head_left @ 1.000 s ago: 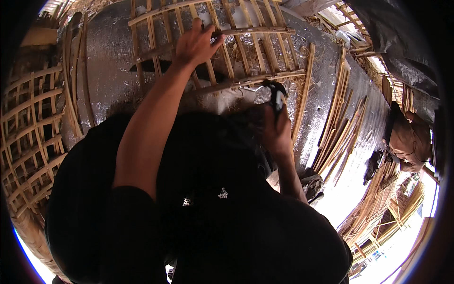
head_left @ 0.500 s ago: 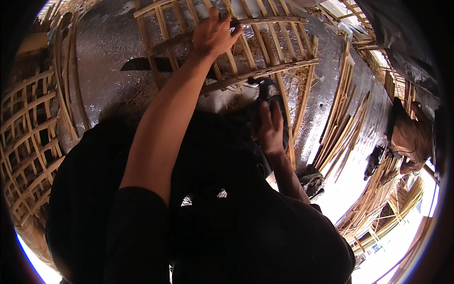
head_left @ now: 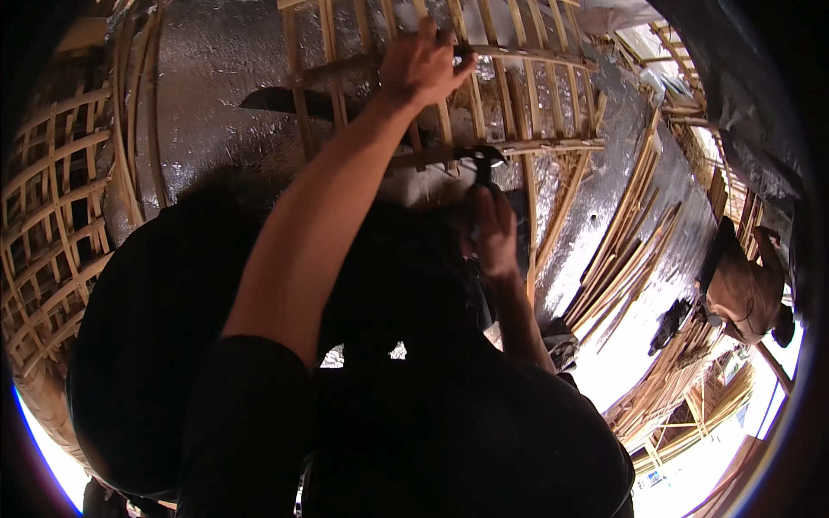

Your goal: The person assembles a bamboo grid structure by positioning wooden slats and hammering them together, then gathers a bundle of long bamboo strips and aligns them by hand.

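A bamboo lattice (head_left: 535, 148) of long slats and crosspieces lies in front of me. My left hand (head_left: 423, 69) reaches over it, fingers bent around a slat at the farther crosspiece and thumb stretched to the right. Lower and to the right, my right hand (head_left: 495, 237) is closed around the handle of a claw hammer (head_left: 480, 157). The dark hammer head is at the lattice's near crosspiece; whether they touch I cannot tell. A dark, flat, pointed blade (head_left: 289, 101) lies partly beneath the lattice, left of my forearm.
Another woven lattice (head_left: 56, 194) stands at the left, beside long poles (head_left: 129, 112). Loose bamboo strips (head_left: 626, 233) lie on the shiny grey floor sheet (head_left: 207, 60) to the right. A co-worker (head_left: 747, 289) is at the far right, near more bundled strips (head_left: 673, 393).
The hammer head has come down to the near crosspiece, with my right hand still around its handle. My left hand stays on the same part of the lattice. The whole view has shifted slightly.
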Demonstrator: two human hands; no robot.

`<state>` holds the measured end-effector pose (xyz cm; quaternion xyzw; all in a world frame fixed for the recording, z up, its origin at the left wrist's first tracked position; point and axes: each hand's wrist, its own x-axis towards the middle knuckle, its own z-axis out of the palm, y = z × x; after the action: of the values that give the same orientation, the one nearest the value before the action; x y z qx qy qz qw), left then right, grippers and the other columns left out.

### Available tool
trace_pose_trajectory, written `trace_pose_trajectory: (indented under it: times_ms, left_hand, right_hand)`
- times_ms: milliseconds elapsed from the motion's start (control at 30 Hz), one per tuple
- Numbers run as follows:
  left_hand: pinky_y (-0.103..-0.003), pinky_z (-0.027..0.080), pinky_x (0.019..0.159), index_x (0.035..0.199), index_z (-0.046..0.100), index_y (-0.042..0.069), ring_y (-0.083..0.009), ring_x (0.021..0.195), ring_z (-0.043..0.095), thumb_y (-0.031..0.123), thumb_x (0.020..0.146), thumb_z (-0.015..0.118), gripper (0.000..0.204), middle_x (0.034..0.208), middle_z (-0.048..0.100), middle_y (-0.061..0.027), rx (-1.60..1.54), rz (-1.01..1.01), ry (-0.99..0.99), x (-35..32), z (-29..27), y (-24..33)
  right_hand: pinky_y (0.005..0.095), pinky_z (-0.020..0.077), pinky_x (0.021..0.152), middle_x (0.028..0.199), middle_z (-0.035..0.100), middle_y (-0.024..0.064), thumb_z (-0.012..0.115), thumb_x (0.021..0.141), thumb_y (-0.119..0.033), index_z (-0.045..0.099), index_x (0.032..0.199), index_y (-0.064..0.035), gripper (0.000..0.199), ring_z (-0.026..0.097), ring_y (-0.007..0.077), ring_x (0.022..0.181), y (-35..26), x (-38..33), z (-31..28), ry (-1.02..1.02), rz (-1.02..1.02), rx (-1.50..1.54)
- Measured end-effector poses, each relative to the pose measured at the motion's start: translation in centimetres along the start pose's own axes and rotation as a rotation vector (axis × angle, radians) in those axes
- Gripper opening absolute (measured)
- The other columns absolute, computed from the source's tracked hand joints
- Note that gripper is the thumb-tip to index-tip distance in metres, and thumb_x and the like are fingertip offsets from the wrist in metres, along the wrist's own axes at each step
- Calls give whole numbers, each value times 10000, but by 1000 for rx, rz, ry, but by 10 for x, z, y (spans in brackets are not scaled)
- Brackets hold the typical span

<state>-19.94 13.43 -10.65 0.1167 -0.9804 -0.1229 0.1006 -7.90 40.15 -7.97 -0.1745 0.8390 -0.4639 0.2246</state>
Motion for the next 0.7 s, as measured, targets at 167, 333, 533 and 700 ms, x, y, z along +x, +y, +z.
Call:
trace_pose_trajectory:
  times_ms: [167,333,533,700]
  left_hand:
    - [-468,622,674,1045,715,13,-374,787,729,604,958,574,614,1174,620,-263,-31,45,94,-2,4,-1]
    - [-460,620,617,1039,713,-1,-366,725,726,576,949,610,594,1120,615,-270,-2,61,131,2,4,1]
    - [-429,625,701,911,735,-15,-326,764,735,562,949,625,588,1040,645,-233,-58,84,104,11,0,13]
    - [-420,630,609,909,745,-7,-348,716,731,553,911,682,564,1055,642,-247,-82,55,145,7,0,-6]
  right_hand:
    - [208,433,467,1222,584,150,517,1079,-261,519,1313,-2,349,618,104,902,-30,-10,-23,183,461,743]
    - [306,532,593,1235,569,158,541,1060,-321,457,1416,-14,478,629,178,969,35,-31,10,116,-9,321]
    - [408,499,524,754,622,145,642,1007,-192,577,1103,11,234,621,318,588,11,-3,6,236,-174,278]
    - [518,437,489,773,570,268,608,955,-115,477,1210,58,335,510,471,523,-35,15,-5,103,211,283]
